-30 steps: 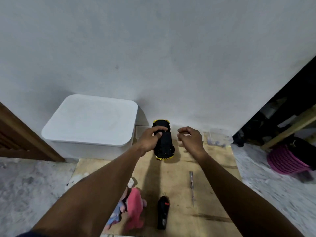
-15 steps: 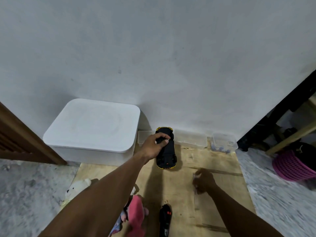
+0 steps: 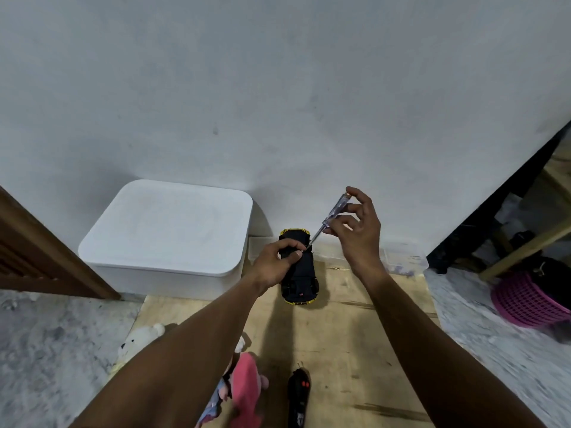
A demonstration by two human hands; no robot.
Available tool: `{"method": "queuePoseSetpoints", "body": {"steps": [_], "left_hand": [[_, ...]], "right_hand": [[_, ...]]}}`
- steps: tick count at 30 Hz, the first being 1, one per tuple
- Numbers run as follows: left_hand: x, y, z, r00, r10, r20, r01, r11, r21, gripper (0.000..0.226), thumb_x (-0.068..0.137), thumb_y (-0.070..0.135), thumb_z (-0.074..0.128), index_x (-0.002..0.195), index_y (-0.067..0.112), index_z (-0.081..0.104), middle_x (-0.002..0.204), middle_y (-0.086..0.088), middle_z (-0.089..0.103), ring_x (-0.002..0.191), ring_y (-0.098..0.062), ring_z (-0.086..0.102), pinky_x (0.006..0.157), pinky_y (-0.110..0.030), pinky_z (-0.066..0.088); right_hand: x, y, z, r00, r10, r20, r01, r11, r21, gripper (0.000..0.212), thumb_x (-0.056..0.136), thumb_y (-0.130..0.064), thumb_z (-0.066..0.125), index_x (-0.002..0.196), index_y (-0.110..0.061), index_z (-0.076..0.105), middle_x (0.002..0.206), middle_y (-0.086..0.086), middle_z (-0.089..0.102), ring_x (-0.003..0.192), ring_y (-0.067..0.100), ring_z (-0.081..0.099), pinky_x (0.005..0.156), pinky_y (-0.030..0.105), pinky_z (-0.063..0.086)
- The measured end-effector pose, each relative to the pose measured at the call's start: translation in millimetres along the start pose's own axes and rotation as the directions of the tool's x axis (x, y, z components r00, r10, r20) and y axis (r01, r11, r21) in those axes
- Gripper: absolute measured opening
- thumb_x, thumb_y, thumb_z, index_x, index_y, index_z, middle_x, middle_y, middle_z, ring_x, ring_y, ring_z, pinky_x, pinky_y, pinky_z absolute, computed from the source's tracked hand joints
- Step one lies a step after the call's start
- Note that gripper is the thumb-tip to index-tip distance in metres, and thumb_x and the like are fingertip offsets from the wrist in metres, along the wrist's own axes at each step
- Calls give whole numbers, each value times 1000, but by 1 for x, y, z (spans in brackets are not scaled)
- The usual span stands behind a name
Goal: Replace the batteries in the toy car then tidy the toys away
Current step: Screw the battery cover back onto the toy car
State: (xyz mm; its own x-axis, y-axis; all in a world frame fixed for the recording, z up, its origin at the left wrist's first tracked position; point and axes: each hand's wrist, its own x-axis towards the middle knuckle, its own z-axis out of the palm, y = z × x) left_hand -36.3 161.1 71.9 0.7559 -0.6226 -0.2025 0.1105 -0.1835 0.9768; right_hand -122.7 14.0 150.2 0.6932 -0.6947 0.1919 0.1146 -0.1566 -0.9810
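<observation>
1. Pinching a clear-handled screwdriver, the right hand holds it tilted, tip down toward 7 o'clock, at the car.
2. Left hand is closed over the car's far half, thumb near the tip.
3. Car lies underside up on a wooden board, black with yellow trim.
4. White bin, lid on, sits at 9 o'clock of the car.
5. Remote lies at 6 o'clock; pink plush just beside it at 9 o'clock.

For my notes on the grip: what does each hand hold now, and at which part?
Right hand: the screwdriver, by its clear handle. Left hand: the upside-down toy car, gripped across its far half.
</observation>
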Motion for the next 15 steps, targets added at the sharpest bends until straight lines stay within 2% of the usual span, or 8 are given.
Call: {"method": "queuePoseSetpoints", "body": {"steps": [4,7,11,15], "left_hand": [[2,2,1,1000,10,-6,-10,1000,-27,21,93,19,67,82,36,72,100,0,67,91,-17,62,71,-31,53],[2,4,-1,1000,20,-5,-20,999,-34,21,93,19,67,82,36,72,99,0,68,92,-18,62,75,-34,53],[1,8,-5,1000,5,-5,-5,999,-45,16,93,19,67,85,32,72,99,-1,67,88,-17,62,63,-26,51],[0,10,-6,1000,1,-9,-2,999,-54,15,93,19,68,85,31,72,95,1,67,87,-17,62,60,-23,49]], "right_hand": [[-6,0,12,997,-71,43,75,992,-100,66,78,15,62,130,-26,54,90,5,60,76,23,68,72,51,61],[-7,0,15,997,-74,30,77,991,-114,66,79,13,63,129,-29,55,92,3,60,80,22,68,71,54,60],[-7,-3,17,996,-86,23,88,991,-97,65,79,12,64,128,-29,55,93,6,61,82,23,69,72,55,59],[-9,-5,18,995,-102,5,102,991,-83,63,80,12,63,128,-28,54,93,7,62,80,20,69,71,52,61]]}}
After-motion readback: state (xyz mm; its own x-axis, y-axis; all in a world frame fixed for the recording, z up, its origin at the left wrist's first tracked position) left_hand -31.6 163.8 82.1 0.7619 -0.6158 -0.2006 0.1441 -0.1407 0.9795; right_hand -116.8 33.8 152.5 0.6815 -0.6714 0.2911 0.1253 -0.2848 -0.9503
